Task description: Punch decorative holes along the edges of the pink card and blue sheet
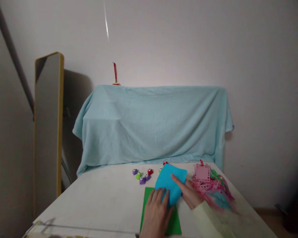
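A sheet of blue paper (169, 180) is held tilted above a green sheet (175, 223) on the table. My left hand (156, 208) is at the blue paper's lower left edge, its fingers curled over it, and it covers much of the green sheet. At the blue paper's right edge, my right hand (188, 191) grips it, with the index finger stretched across its face and the other fingers partly hidden. Just beyond the paper are several small purple, green and red pieces with eye-like dots (142, 180); a red one (165, 162) is partly covered by the paper.
Right of my hands lies a heap of pink, green and blue shreds (215, 188) with a pink square tag (202, 173). A light blue cloth (151, 125) hangs behind the white table (101, 198). A tall mirror (48, 132) leans at the left.
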